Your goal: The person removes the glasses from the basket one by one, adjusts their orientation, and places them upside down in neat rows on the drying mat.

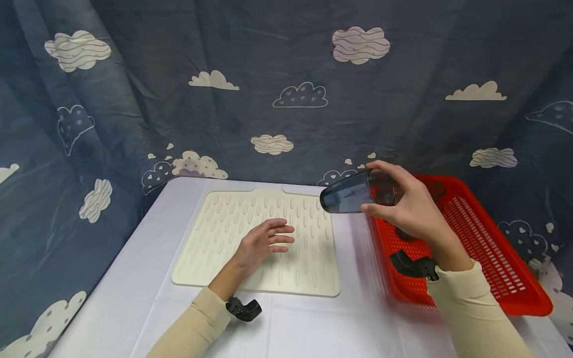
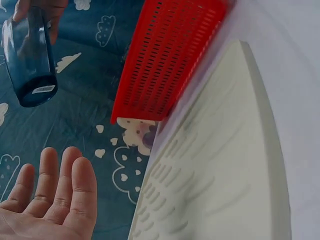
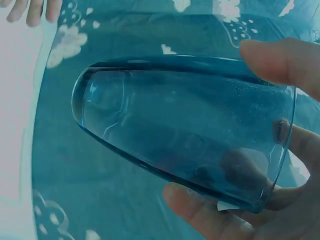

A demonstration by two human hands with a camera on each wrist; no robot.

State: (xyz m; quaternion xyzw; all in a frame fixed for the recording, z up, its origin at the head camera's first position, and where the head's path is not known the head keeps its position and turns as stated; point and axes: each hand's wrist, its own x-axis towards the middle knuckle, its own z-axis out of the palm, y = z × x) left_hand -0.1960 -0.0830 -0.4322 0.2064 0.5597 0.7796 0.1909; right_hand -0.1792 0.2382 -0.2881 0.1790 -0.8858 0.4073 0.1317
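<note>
Between the red basket (image 1: 470, 238) and the cream mat (image 1: 309, 258), a blue-tinted glass (image 1: 346, 194) hangs on its side in midair, its closed base pointing left. The right hand (image 1: 416, 209) holds it near the rim, thumb on one side and fingers on the other. Over the mat, the left hand (image 1: 257, 246) holds nothing; its fingers reach out, slightly spread and relaxed.

Slipping looks like the chief danger: the wall is slick and tapers toward the base, the fingertips bear on only the rim end, and most of the body juts out unsupported. Should the grip loosen or the glass be wet, which I cannot tell, it could drop onto the surface (image 1: 304, 323) and crack. A low swing might also knock the base on the mat, whose raised ribs could make a narrow foot rock.

The glass is smooth and see-through, with a rounded, thicker-looking bottom; a pale patch near it may be a label or a reflection. The mat is matte, with rounded corners and rows of short oval ridges. Slots perforate the glossy, plastic-looking basket, and white cloth, lightly creased, covers the surface.
</note>
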